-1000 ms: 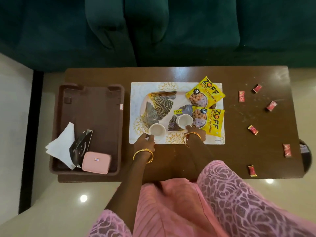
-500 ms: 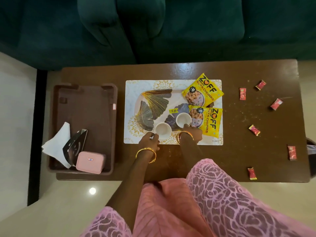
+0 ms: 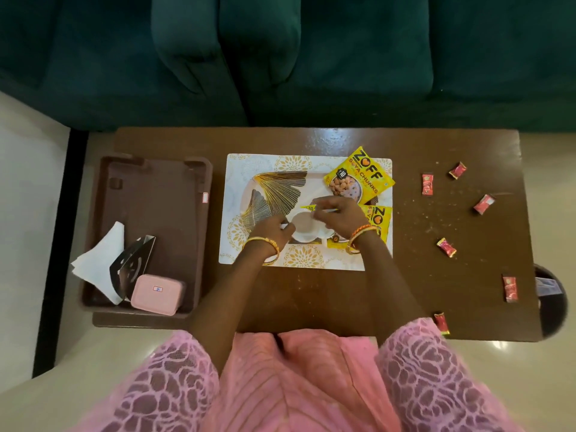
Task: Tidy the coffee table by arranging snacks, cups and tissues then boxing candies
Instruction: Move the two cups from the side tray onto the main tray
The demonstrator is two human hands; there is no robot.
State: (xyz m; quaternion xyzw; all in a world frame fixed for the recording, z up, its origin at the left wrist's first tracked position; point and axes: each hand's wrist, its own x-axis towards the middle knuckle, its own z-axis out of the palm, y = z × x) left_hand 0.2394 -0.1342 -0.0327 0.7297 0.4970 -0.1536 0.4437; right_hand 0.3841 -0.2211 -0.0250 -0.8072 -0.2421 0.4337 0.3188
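On the patterned placemat point(image 3: 249, 169) lies a leaf-print serving tray point(image 3: 280, 188). A white cup point(image 3: 304, 227) stands at its near edge, and my left hand point(image 3: 272, 229) pinches its left side. My right hand point(image 3: 339, 216) closes over a second white cup point(image 3: 325, 234) that touches the first and is mostly hidden. Two yellow snack packets lie on the tray's right side, one point(image 3: 358, 176) in full view, the other point(image 3: 378, 219) partly under my right wrist. Several red candies are scattered at the table's right, among them one point(image 3: 427, 183) far and one point(image 3: 446, 247) nearer.
A brown tray point(image 3: 156, 198) at the table's left holds white tissues point(image 3: 96, 260) in a black holder point(image 3: 134, 260) and a pink box point(image 3: 156, 294). A green sofa point(image 3: 343, 57) stands behind the table. A dark round object point(image 3: 551, 294) sits beyond the right edge.
Both hands have pushed the two cups away from me onto the tray and brought them together until they touch. The camera has shifted slightly.
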